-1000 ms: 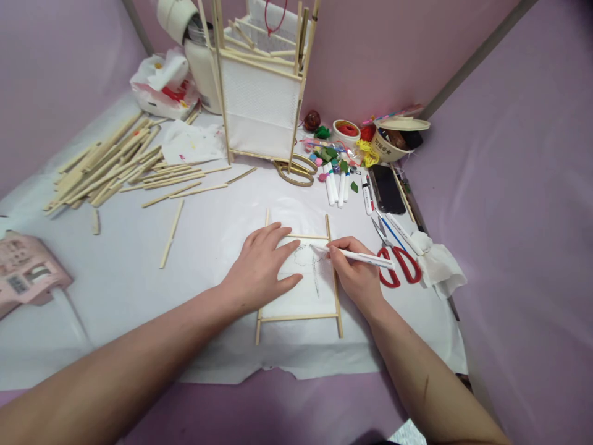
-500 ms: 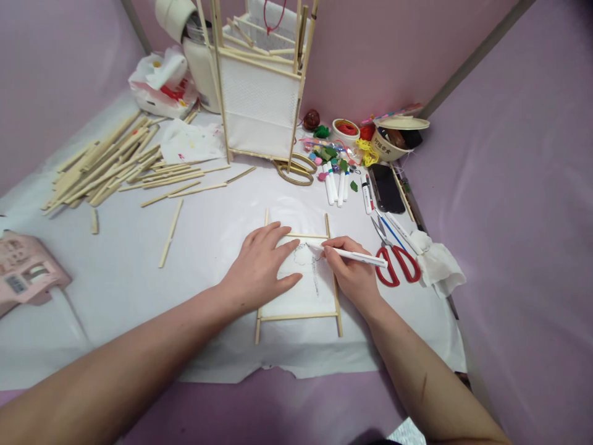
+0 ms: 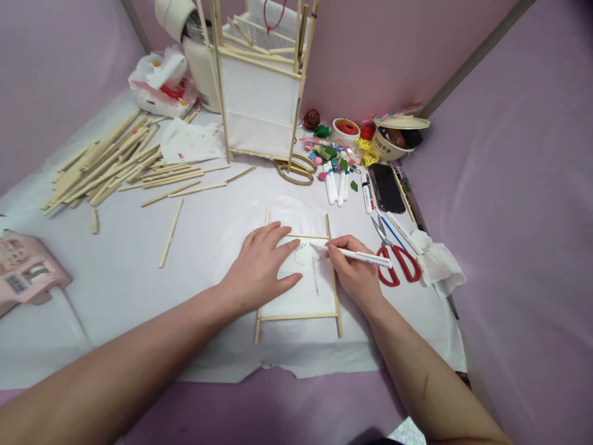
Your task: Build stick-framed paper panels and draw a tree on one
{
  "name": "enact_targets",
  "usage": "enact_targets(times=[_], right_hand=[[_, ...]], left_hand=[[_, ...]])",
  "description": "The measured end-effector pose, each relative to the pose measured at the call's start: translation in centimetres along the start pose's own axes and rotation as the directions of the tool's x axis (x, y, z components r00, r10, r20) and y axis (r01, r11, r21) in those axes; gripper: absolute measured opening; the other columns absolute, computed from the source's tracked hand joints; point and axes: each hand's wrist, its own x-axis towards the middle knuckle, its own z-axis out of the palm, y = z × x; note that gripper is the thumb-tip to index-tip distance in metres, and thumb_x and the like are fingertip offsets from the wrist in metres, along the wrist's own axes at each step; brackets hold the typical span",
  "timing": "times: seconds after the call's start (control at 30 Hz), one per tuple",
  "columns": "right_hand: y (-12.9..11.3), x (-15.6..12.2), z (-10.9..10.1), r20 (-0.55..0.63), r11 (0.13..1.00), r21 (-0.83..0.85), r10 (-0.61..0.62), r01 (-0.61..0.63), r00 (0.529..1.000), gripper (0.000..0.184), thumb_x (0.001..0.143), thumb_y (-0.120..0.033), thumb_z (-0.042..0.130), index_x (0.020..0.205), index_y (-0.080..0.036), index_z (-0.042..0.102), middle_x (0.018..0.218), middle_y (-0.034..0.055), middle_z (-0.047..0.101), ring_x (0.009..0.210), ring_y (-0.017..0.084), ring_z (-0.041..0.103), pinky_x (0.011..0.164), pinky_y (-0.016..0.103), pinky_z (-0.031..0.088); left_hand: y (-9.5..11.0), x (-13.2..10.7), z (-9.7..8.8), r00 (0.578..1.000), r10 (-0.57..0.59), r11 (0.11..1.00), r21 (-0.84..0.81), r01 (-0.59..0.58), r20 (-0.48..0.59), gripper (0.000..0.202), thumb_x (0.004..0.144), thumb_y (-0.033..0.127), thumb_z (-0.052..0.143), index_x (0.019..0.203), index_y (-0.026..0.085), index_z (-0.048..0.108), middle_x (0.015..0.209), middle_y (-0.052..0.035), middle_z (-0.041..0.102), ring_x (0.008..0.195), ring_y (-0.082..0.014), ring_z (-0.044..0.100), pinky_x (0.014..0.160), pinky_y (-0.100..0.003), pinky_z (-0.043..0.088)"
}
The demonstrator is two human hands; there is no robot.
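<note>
A white panel framed with thin wooden sticks lies flat on the covered table in front of me. Dark dotted lines on it form a cloud-like outline and a narrow upright shape. My left hand rests over the panel's left side with its fingers spread. In my right hand is a slim white marker pen, pinched between thumb and fingers. The pen slants to the left, its tip at the drawn lines near the panel's top edge. My left hand covers part of the left frame stick.
Behind stands a lantern-like stick frame with white sides. Wooden sticks are heaped at left, near a pink glue-gun-like device. Right of the panel lie red-handled scissors, a phone, markers and crumpled tissue.
My right hand and the pen have shifted slightly to the right along the top of the drawing. My left hand stays where it was.
</note>
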Motion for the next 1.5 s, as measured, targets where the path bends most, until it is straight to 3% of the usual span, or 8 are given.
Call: enact_targets(times=[0.83,1.5], right_hand=[[0.03,0.0,0.04,-0.025,1.0,0.004,0.022,-0.022,0.999,0.011,0.087,-0.03,0.059,0.083,-0.024,0.068,0.082,0.0011,0.073,0.09,0.023,0.066,0.083,0.037,0.047],[0.35,0.02,0.01,-0.059,0.999,0.013,0.045,-0.044,0.997,0.012,0.087,-0.031,0.059,0.08,-0.024,0.066,0.078,0.0008,0.071,0.085,0.022,0.064,0.076,0.035,0.047]], left_hand=[[-0.02,0.03,0.05,1.0,0.005,0.999,0.034,-0.006,0.021,0.059,0.083,0.044,0.07,0.134,0.016,0.061,0.15,-0.0168,0.048,0.145,-0.037,0.034,0.117,-0.056,0.031],[0.0,0.05,0.06,1.0,0.004,0.999,0.038,-0.005,0.022,0.059,0.083,0.045,0.07,0.134,0.016,0.061,0.15,-0.0162,0.048,0.145,-0.0371,0.034,0.117,-0.056,0.032]])
